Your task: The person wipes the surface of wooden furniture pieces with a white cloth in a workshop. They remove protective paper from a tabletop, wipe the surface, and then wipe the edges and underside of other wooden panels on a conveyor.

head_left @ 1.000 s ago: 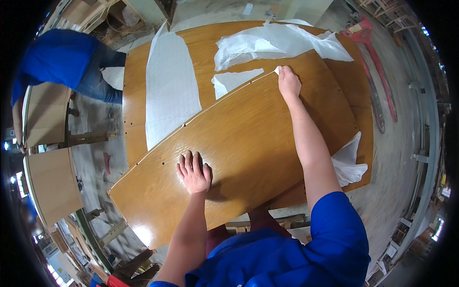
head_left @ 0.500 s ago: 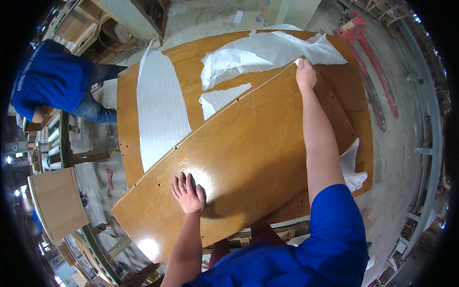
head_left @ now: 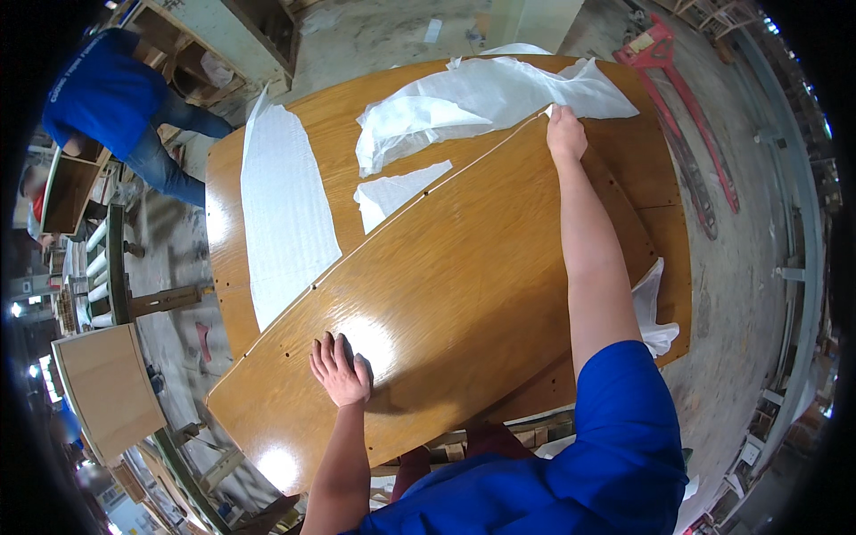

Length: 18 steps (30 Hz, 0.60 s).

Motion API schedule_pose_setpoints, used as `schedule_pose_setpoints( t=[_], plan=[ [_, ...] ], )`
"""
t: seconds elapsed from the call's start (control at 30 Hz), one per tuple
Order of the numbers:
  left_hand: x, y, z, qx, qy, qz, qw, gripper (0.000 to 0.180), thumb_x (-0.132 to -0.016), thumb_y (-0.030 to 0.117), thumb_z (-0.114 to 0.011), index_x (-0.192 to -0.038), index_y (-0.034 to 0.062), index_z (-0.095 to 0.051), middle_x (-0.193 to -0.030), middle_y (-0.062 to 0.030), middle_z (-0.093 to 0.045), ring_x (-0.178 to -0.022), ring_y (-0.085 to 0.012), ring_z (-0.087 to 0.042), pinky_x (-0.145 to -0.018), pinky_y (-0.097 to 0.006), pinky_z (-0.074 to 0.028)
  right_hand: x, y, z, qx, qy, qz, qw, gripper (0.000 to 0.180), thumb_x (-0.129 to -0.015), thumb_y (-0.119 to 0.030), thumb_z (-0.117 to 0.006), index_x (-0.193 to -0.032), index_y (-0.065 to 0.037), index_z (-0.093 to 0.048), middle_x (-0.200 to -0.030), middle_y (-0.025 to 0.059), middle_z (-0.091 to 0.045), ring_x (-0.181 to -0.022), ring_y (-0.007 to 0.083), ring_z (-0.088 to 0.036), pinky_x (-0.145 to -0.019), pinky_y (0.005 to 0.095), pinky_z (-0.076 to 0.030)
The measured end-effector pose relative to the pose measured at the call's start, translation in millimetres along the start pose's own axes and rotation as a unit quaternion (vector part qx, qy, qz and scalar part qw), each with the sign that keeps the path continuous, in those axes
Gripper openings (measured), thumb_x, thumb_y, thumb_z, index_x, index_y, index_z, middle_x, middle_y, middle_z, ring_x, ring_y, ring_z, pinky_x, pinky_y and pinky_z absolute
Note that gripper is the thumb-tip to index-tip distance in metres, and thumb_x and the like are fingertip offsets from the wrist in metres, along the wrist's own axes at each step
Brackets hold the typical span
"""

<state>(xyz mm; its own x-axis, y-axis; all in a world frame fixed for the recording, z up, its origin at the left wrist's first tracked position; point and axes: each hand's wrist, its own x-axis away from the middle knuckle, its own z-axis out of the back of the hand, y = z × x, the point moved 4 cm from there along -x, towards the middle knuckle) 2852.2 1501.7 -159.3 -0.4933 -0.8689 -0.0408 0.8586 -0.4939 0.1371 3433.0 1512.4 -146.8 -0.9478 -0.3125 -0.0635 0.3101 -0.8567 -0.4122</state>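
Observation:
A large varnished wooden panel (head_left: 464, 259) with small holes along its edge lies aslant over a bigger wooden board (head_left: 230, 205) of the same brown. My left hand (head_left: 341, 373) rests open on the panel's near left part, fingers stretched and palm down. At the panel's far corner my right hand (head_left: 566, 135) is closed over the edge, with a bit of white showing at the fingertips. White foam sheets lie on the lower board: a long one (head_left: 283, 214) on the left, a crumpled one (head_left: 490, 94) at the far side and a small piece (head_left: 401, 192) by the panel's edge.
Another white sheet (head_left: 655, 312) sticks out at the right. A red pallet jack (head_left: 687, 116) stands on the floor beyond. On the left, a co-worker in a blue shirt (head_left: 107, 89) bends beside a wooden box (head_left: 73, 192); a pale board (head_left: 111, 388) and a roller stand (head_left: 111, 267) are nearer.
The view has shifted slightly, and the panel sits a little further left and nearer in it. Both hands keep their places on it. The co-worker has moved, and a wooden box now shows there.

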Motion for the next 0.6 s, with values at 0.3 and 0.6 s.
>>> schedule_pose_setpoints(
  t=[0.3, 0.6],
  plan=[
    [-1, 1, -2, 0.002, 0.004, -0.005, 1.0, 0.05, -0.083, 0.03, -0.046, -0.127, 0.0064, -0.045, -0.137, -0.0155, -0.038, -0.131, -0.0376, -0.026, -0.109, -0.051, -0.016, -17, 12, 6, -0.026, 0.025, 0.005, 0.999, 0.038, -0.093, -0.041, -0.036, -0.099, -0.008, -0.056, -0.095, 0.0195, -0.064, -0.092, 0.0373, -0.061, -0.077, 0.0485, -0.048],
    [-1, 1, -3, -0.004, 0.028, -0.025, 0.999, 0.05, -0.083, 0.031, -0.045, -0.126, 0.0056, -0.046, -0.136, -0.0159, -0.038, -0.13, -0.0379, -0.027, -0.108, -0.052, -0.017, -12, 22, 11, -0.017, 0.03, -0.009, 0.999, 0.037, -0.093, -0.039, -0.037, -0.095, -0.008, -0.058, -0.088, 0.0202, -0.065, -0.085, 0.0384, -0.062, -0.075, 0.0478, -0.048]
  ],
)
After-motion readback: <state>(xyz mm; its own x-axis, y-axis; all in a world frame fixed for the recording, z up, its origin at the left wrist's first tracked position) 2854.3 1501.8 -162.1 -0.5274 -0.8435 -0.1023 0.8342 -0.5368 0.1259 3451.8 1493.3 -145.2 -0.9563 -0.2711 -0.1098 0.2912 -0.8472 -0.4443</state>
